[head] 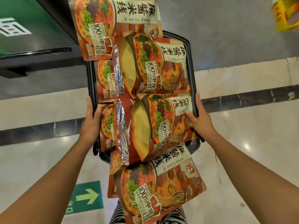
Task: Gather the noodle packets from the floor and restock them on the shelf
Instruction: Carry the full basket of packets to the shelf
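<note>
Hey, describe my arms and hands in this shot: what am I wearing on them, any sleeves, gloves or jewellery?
The left forearm and right forearm are bare right to the frame edge, with no sleeves showing. The left hand and right hand wear no gloves, and no ring, watch or bracelet is visible. Between the arms, a black-and-white striped garment shows at the bottom.
</note>
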Demonstrator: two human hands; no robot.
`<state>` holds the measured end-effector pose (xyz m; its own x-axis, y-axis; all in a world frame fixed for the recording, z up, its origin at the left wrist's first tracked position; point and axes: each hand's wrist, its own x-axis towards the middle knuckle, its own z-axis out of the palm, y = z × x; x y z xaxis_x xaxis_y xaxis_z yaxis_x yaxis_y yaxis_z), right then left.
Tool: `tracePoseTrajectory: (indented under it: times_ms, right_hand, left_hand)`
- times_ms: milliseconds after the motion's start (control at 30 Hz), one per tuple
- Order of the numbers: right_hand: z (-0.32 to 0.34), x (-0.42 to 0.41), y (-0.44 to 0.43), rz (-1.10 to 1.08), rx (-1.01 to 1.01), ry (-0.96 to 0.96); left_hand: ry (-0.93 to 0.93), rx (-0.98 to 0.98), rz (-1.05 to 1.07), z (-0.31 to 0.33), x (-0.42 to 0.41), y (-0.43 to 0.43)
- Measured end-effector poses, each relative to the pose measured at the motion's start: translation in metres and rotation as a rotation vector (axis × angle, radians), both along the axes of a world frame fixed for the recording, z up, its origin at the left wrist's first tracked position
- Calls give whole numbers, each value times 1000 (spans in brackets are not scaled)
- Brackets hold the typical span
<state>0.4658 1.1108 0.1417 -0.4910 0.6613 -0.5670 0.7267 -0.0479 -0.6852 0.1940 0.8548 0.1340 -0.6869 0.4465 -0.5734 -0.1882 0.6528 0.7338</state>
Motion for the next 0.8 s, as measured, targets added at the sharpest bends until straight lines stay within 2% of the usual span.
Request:
tracePoseTrajectory:
  times_ms: [100,300,500,633,700,800]
  right_hand:
    - [4,-4,-1,-46,-12,77]
    - [3,-23,12,6,65,40]
    - [-10,-28,20,-15,134,41]
    - [-15,-30,24,-36,161,88]
    - [-17,-30,24,-56,175,106]
    - [-20,-29,23,-84,188,133]
  left_hand:
    - [-1,30,37,-6,-7,0]
    - [124,-79,-16,-9,-16,15]
    - [214,-89,9,-25,-33,29]
    - [317,-111,-90,-46,-46,22]
    - [334,-93,-69,-45,-41,25]
    - [293,66,-20,-40,-31,21]
